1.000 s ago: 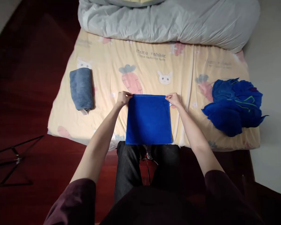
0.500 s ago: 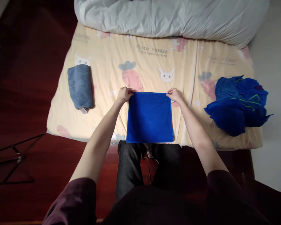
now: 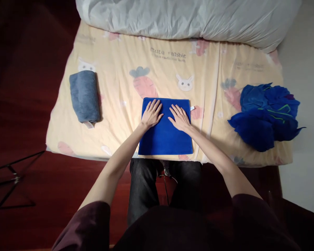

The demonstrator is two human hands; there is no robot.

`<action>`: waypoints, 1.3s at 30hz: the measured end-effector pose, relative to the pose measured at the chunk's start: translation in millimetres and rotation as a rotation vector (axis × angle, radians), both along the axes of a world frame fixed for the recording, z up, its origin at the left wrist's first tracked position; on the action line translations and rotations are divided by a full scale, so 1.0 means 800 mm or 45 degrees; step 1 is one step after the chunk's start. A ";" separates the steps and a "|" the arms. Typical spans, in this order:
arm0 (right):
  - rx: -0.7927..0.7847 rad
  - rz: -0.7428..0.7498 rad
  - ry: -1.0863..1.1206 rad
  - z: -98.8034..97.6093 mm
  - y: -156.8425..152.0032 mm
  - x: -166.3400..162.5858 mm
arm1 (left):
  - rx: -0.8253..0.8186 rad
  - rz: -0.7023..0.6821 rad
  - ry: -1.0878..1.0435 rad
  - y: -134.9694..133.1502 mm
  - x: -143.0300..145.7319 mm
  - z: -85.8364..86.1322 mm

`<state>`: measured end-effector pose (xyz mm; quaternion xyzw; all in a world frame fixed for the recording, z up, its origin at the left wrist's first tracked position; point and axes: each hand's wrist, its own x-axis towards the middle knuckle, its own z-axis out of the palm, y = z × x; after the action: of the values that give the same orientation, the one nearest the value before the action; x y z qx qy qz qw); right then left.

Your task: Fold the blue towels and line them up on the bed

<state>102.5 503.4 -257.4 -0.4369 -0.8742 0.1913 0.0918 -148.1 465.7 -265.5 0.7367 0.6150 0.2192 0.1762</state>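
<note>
Cloth (image 3: pixel 164 141) lies flat on the sheet (image 3: pixel 115 80) beneath both hands, its near edge just short of the sheet's front and its far edge just past the fingers. The left hand (image 3: pixel 152 114) rests palm down toward the far left corner, fingers slightly spread; the right hand (image 3: pixel 180 118) mirrors it on the other side, fingers loosely fanned. Neither grasps anything. The step looks like smoothing, and light, even pressure would suit it best: strokes from the middle outward should ease creases away without bunching, while leaning harder on one palm could skew the corners. A heavy push at the far edge might slide the whole piece over the sheet. A white label (image 3: pixel 192 108) juts out just right of the right hand. Well to the right of that hand sits a blue heap (image 3: pixel 267 120); well left of the left one, a grey roll (image 3: pixel 85 97). Beyond both hands, a quilt (image 3: pixel 157 19) spans the far side.
</note>
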 end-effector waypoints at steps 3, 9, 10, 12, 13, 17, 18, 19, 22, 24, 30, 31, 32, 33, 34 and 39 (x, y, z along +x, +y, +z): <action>0.000 -0.092 -0.047 -0.010 0.022 0.009 | -0.034 0.090 -0.028 0.003 -0.003 -0.014; 0.032 -0.164 -0.038 0.003 0.012 -0.017 | -0.027 0.092 -0.019 -0.005 0.028 0.000; 0.030 -0.097 -0.027 0.005 -0.009 -0.017 | -0.026 0.051 -0.006 -0.025 0.036 0.002; 0.004 0.036 -0.012 0.005 -0.053 -0.007 | -0.046 -0.006 0.029 -0.079 0.044 0.003; -0.015 0.077 -0.010 0.005 -0.071 0.001 | -0.056 0.006 0.046 -0.106 0.044 0.002; -0.023 -0.095 -0.029 0.007 -0.105 0.014 | -0.093 0.276 0.076 -0.182 0.042 0.003; -0.007 -0.172 -0.034 0.010 -0.112 0.008 | -0.101 0.343 0.073 -0.190 0.047 0.006; 0.010 -0.218 -0.032 0.013 -0.122 0.001 | -0.104 0.380 0.069 -0.196 0.053 0.010; 0.026 -0.079 0.008 0.021 -0.179 -0.012 | -0.083 0.292 0.056 -0.218 0.078 0.019; -0.014 0.106 0.011 0.020 -0.227 -0.002 | -0.072 0.220 0.059 -0.246 0.085 0.019; -0.029 -0.380 0.017 0.014 -0.304 0.075 | -0.109 0.412 0.077 -0.351 0.053 0.005; -0.029 -0.442 0.053 0.014 -0.310 0.085 | -0.128 0.440 0.080 -0.365 0.049 0.004; -0.022 -0.504 0.105 0.014 -0.316 0.092 | -0.143 0.461 0.081 -0.377 0.047 0.003; -0.005 -0.571 0.167 0.015 -0.323 0.098 | -0.153 0.481 0.079 -0.389 0.048 0.003; 0.019 -0.644 0.233 0.016 -0.331 0.103 | -0.155 0.498 0.074 -0.398 0.049 0.004; 0.074 -0.894 0.408 0.021 -0.369 0.119 | -0.093 0.546 0.036 -0.424 0.059 0.009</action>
<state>197.7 208.2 -240.7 -0.6715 -0.6509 0.1891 0.2993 -101.1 126.2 -258.6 0.5852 0.7675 0.2190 0.1435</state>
